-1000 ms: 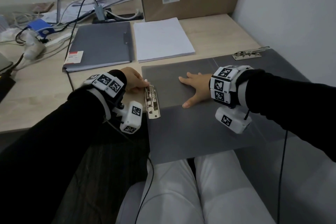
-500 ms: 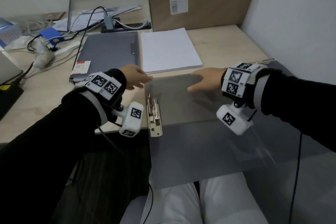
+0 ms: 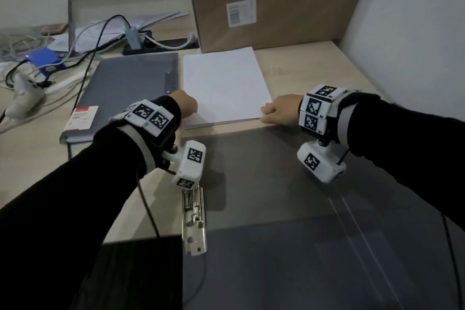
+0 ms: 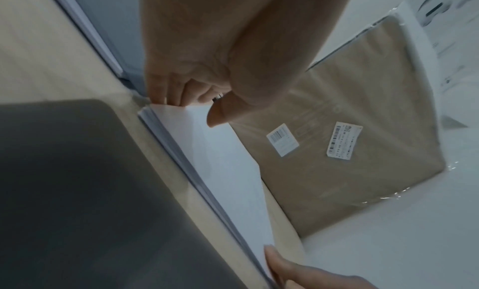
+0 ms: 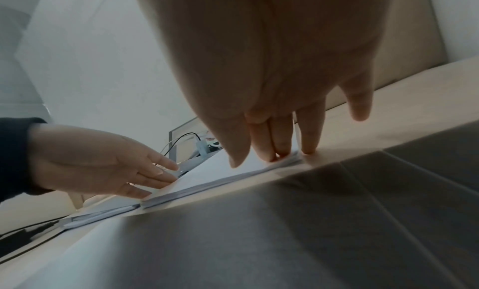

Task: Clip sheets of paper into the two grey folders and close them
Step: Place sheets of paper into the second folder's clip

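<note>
An open grey folder (image 3: 276, 209) lies at the desk's near edge, its metal clip (image 3: 193, 219) on the left side. Behind it sits a white paper stack (image 3: 224, 85), and left of that a closed grey folder (image 3: 130, 85). My left hand (image 3: 185, 106) is at the stack's near left corner, its fingers (image 4: 166, 96) touching the edge and its thumb over the top sheet. My right hand (image 3: 274, 113) is at the near right corner, with straight fingers (image 5: 274, 148) on the paper stack (image 5: 207, 176) and the thumb above it. Neither hand has lifted any paper.
A large cardboard box (image 3: 264, 2) stands right behind the paper. Cables, a blue device (image 3: 42, 59) and white plugs clutter the back left of the desk. A white wall (image 3: 415, 20) closes off the right side.
Both hands left the open folder and reached forward to the near corners of the paper stack. The left hand let go of the clip area.
</note>
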The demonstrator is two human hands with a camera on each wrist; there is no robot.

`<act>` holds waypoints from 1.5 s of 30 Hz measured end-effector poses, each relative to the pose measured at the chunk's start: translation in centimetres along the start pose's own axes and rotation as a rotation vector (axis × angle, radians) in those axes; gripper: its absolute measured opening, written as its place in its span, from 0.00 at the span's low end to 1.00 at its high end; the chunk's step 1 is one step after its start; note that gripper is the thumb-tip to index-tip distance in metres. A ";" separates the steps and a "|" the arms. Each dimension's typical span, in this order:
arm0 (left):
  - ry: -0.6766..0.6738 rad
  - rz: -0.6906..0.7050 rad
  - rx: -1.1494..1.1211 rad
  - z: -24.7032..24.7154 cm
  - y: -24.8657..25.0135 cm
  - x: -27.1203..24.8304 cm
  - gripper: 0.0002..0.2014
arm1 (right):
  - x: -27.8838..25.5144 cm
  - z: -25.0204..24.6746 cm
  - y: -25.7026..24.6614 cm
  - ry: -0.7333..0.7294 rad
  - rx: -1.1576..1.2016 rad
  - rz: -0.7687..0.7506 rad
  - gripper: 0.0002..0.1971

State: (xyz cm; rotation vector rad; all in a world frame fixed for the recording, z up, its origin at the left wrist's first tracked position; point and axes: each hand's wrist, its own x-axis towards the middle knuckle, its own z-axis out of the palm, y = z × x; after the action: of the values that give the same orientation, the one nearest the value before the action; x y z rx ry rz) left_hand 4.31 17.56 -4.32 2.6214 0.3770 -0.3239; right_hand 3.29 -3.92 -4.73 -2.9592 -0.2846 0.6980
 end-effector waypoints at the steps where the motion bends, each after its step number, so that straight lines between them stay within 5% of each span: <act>1: 0.008 -0.057 -0.113 -0.1 0.1 0.1 0.19 | 0.3 0.1 0.1 -0.007 -0.006 -0.001 0.28; 4: 0.015 -0.169 -0.346 -0.5 -0.8 1.8 0.22 | 0.8 0.0 -0.2 0.001 -0.022 0.014 0.31; 12: 0.074 -0.117 -0.532 -1.2 -1.1 3.1 0.21 | 0.8 0.1 -0.6 0.017 0.008 0.049 0.34; 17: -0.086 -0.195 -0.924 -1.4 -0.1 2.2 0.10 | 0.8 0.1 -0.7 0.004 -0.004 0.041 0.33; 19: -0.195 -0.219 -0.920 -1.3 0.5 1.3 0.06 | 0.8 0.2 -0.7 0.000 0.000 0.041 0.32; 22: -0.098 -0.156 -0.768 -1.0 1.0 1.4 0.10 | 1.0 0.2 -0.6 0.021 0.013 0.039 0.28; 25: 0.018 -0.035 -0.734 -0.9 0.9 1.4 0.21 | 0.9 0.0 0.1 0.095 0.236 0.056 0.21; 28: 0.076 0.038 -0.832 -1.2 0.1 -0.1 0.19 | 0.2 -1.1 1.3 0.249 0.487 0.059 0.17; 30: 0.087 0.123 -0.936 -1.6 -0.4 -1.9 0.19 | -0.7 -2.2 2.1 0.362 0.681 0.084 0.27; 32: 0.032 0.216 -1.046 -2.0 -1.3 -3.9 0.19 | -2.1 -3.4 2.5 0.314 1.027 0.087 0.37; 36: -0.176 0.376 -1.090 -2.0 -3.2 -7.8 0.21 | -5.5 -5.2 2.8 0.188 1.460 -0.115 0.17; 41: -0.351 0.412 -0.975 -0.9 -3.9 -10.7 0.21 | -9.5 -4.4 2.6 0.319 1.563 -0.232 0.14; 45: -0.297 0.429 -1.064 -0.7 -2.5 -12.8 0.19 | -11.9 -1.7 2.0 0.435 1.542 -0.306 0.11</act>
State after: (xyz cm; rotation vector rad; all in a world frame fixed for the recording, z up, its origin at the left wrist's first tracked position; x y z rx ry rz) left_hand -8.31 17.38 -1.01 1.5184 -0.1169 -0.2548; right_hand -6.06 -8.30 1.68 -1.4556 -0.0664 0.0584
